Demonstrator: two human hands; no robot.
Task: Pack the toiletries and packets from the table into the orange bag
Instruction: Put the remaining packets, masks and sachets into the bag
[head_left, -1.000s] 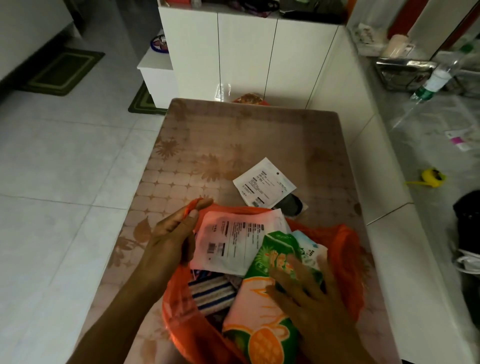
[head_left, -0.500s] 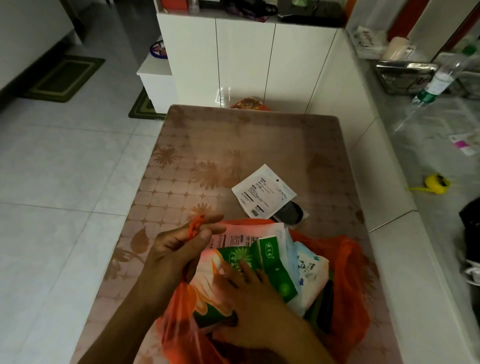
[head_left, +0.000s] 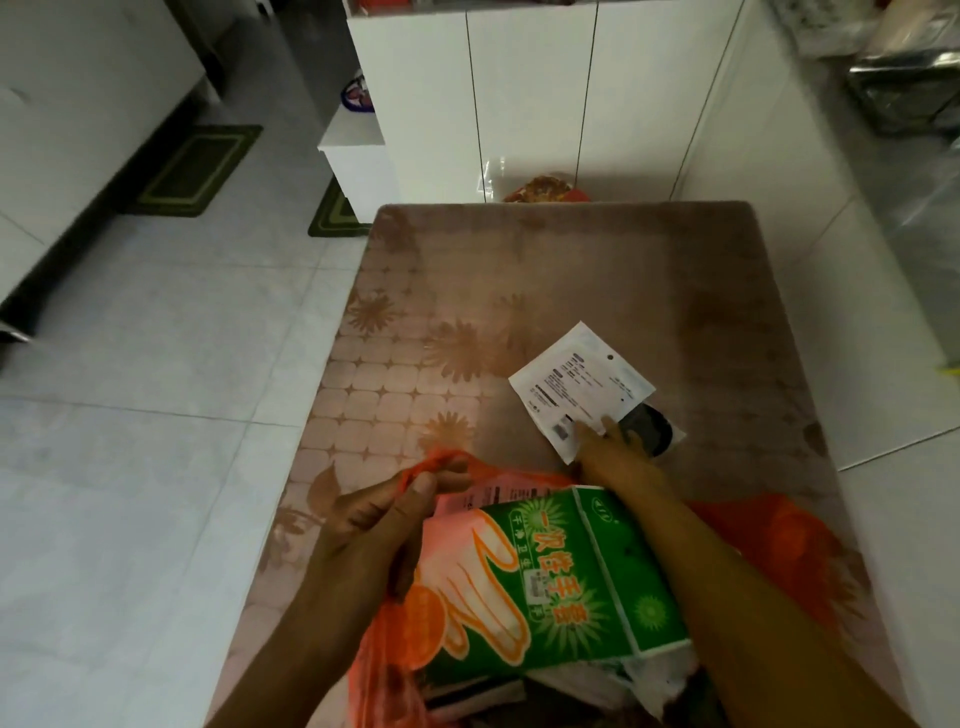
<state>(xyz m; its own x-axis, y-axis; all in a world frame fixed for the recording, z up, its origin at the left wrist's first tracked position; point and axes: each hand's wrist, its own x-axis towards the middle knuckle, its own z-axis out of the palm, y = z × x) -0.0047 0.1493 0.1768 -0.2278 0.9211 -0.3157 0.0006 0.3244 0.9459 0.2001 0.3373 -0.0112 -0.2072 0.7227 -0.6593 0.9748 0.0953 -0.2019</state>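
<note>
The orange bag lies open at the near end of the brown patterned table. A green and orange glove packet rests on top of its contents, over a pink-white packet. My left hand pinches the bag's orange handle at its left rim. My right hand stretches past the bag, fingertips touching the near corner of a white labelled packet on the table. A dark round item lies partly under that packet.
White cabinets stand beyond the table's far edge, and a white counter runs along its right side. Tiled floor with green mats lies to the left. An orange-patterned object sits behind the table.
My right hand left the green glove packet in the bag and reached forward to the white packet on the table. My left hand kept hold of the bag handle.
</note>
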